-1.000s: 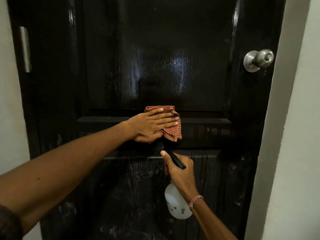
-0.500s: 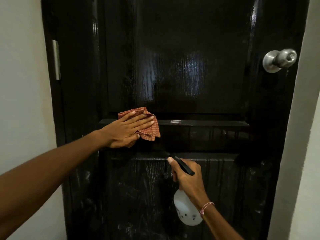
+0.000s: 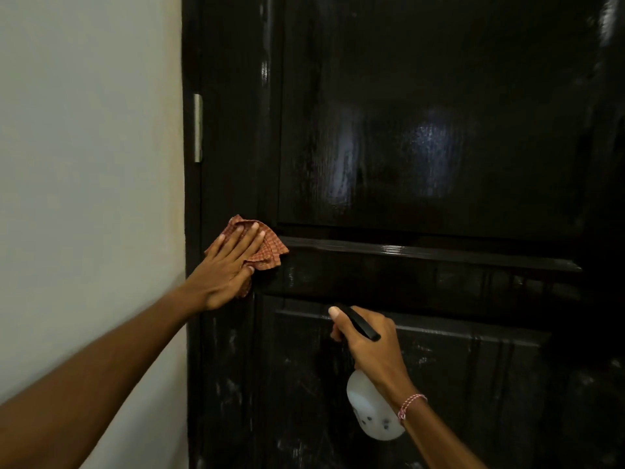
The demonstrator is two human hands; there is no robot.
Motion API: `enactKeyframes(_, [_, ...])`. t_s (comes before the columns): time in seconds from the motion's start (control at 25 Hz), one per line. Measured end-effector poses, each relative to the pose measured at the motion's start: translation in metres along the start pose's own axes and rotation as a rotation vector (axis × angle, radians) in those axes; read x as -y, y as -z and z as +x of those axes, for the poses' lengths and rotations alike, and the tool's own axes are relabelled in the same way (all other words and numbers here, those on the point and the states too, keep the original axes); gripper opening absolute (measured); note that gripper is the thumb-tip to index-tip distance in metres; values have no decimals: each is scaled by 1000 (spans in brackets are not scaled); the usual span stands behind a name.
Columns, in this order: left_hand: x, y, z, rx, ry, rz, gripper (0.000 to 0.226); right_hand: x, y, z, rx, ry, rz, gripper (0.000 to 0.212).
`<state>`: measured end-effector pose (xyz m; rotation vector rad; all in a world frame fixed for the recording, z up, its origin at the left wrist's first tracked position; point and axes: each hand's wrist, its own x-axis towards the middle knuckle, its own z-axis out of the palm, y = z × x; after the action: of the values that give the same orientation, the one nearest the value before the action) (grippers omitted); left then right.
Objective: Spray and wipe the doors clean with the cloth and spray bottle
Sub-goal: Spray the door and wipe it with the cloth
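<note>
Clenched round the spray bottle [image 3: 372,412], the right hand [image 3: 370,348] holds it before the lower panel of the door [image 3: 439,130]. Beyond, the left hand [image 3: 226,270], flat and straight-fingered, presses the cloth [image 3: 269,250] near the door's left edge, below the hinge [image 3: 198,128]; the rail [image 3: 422,252] stretches rightward.

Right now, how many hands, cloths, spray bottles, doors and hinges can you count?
Hands: 2 (left hand, right hand)
Cloth: 1
Spray bottle: 1
Door: 1
Hinge: 1
Total: 6
</note>
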<state>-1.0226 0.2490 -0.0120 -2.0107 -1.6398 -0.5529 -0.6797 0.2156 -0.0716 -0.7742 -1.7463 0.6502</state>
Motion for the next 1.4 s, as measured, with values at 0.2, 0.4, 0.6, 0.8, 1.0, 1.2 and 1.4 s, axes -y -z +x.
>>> enactKeyframes(0.2, [-6,-38,-21,-195,468,-520,70,4,-12,6,2,7,23,46])
enactKeyframes(0.4, [-68,-58,-22,-423,765,-1005,73,-1,-4,7,12,1,50,45])
enactKeyframes(0.6, [-124,-62,6,-353,764,-1073,94,-15,35,2,-47,-16,50,43])
enactKeyframes(0.8, [-193,-61,35,-299,258,-672,81,-34,82,-12,-148,-38,38,44])
enactKeyframes(1.0, [-260,-68,62,-205,-1,-339,78,-55,136,-39,-305,-115,10,44])
enactKeyframes(1.2, [-334,-81,93,-285,-222,-112,79,-70,188,-64,-425,-158,-35,42])
enactKeyframes(1.4, [-407,-76,122,-331,-380,-28,76,-88,241,-86,-572,-142,-102,44])
